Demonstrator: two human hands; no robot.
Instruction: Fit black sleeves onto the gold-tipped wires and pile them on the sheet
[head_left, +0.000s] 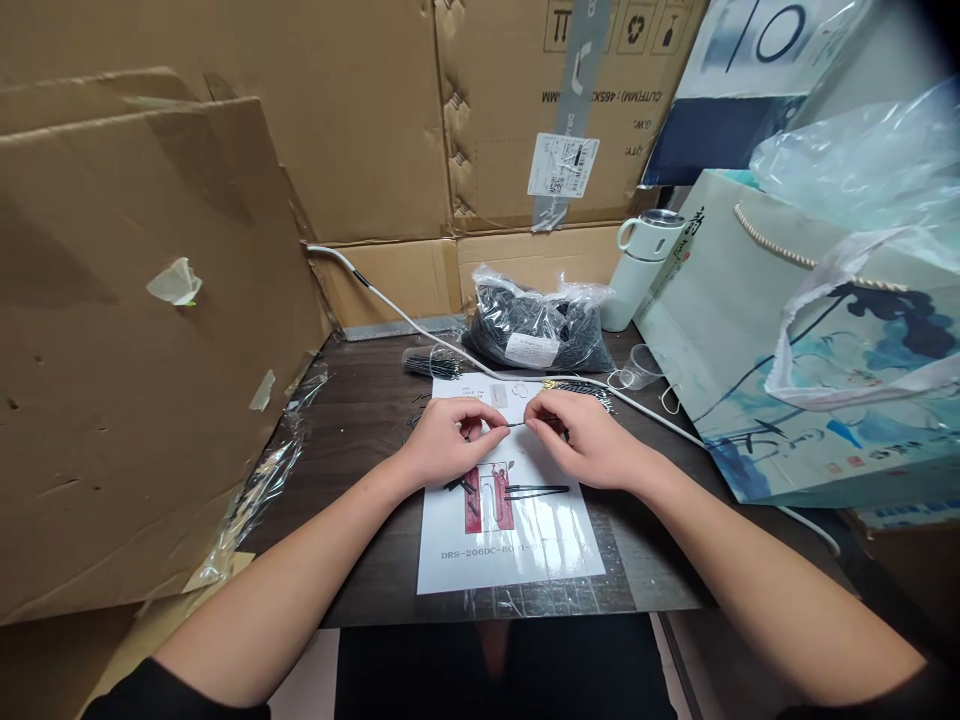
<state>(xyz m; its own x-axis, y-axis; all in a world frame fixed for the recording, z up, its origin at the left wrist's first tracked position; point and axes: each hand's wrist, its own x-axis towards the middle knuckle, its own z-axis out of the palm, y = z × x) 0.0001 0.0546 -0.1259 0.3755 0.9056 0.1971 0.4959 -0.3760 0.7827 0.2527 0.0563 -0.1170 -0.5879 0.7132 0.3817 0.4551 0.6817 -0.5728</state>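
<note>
Over the printed sheet, my left hand and my right hand meet nearly fingertip to fingertip, both pinched closed. A thin dark wire-like piece runs between the two pinches; its ends are hidden in the fingers. Below the hands, two thin black strips lie on the sheet beside its red printed picture. Several short black pieces rest at the picture's left side, close under my left hand. Behind my right hand lies a bundle of thin dark wires, partly covered.
A clear bag of black parts stands at the back, with another bundle of thin black pieces in front. A white cable crosses the table. A bottle, a paper bag and cardboard border the work area.
</note>
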